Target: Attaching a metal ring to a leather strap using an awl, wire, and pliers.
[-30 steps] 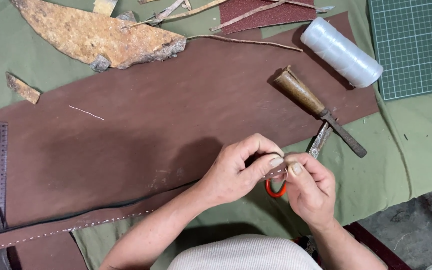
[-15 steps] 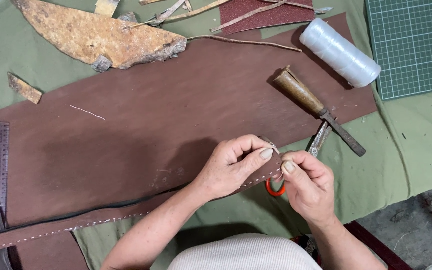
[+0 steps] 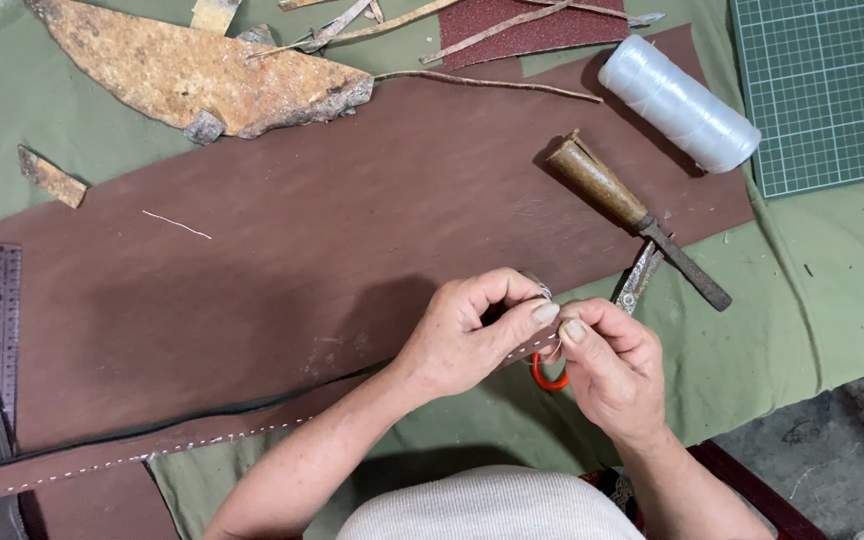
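Head view: brown leather sheet lying flat on green cloth – stitched strap trailing off its edge. Left hand pinching strap end, steadying it; right hand fingertips closing on thread – tensioning stitch. Orange-handled tool lying beneath.

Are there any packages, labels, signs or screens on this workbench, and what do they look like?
No packages, labels, signs or screens show. The nearest things with markings:
Metal ruler: far left edge, a narrow grey strip with fine graduations.
Cutting mat: top right corner, dark green with a pale printed grid.
Spool of thread: upper right, a white cylinder in clear wrap, no label visible.
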